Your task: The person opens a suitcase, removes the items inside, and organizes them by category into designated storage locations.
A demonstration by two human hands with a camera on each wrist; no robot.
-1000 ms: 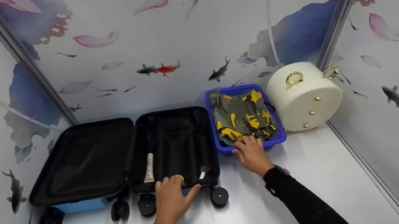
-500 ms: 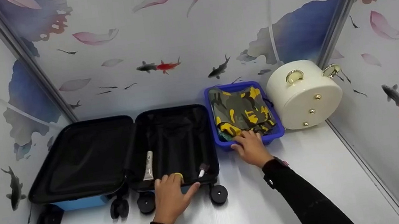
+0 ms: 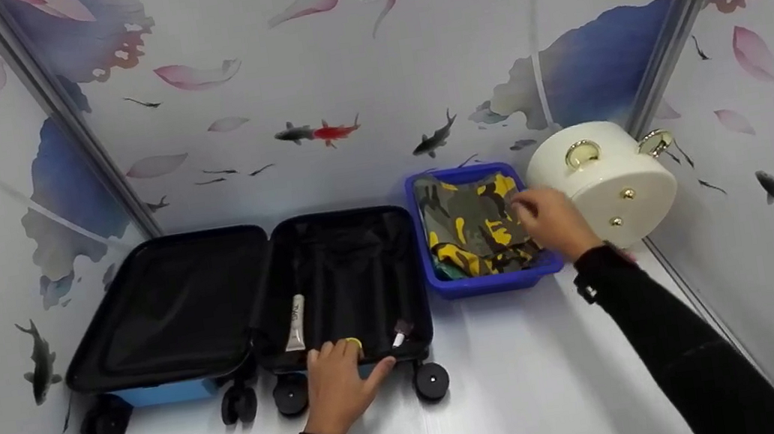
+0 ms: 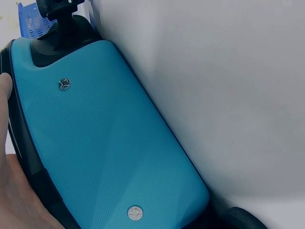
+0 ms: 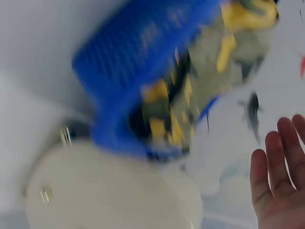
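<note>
An open suitcase lies spread flat, with its black lining up and its blue shell showing in the left wrist view. My left hand grips the front rim of its right half, fingers over the edge and thumb out to the side. Inside lie a silvery tube, a small yellow item partly behind my fingertips, and a small brush-like item with a white handle. My right hand, holding nothing, hovers by the right side of a blue basket with folded camouflage cloth in it.
Right of the basket stands a round white case with gold handles and studs, partly behind my right hand. The suitcase wheels stick out toward me. Printed wall panels close in the back and both sides.
My right hand has left the basket's front rim and moved up and to the right, toward the white case. The left hand keeps its place on the suitcase rim.
</note>
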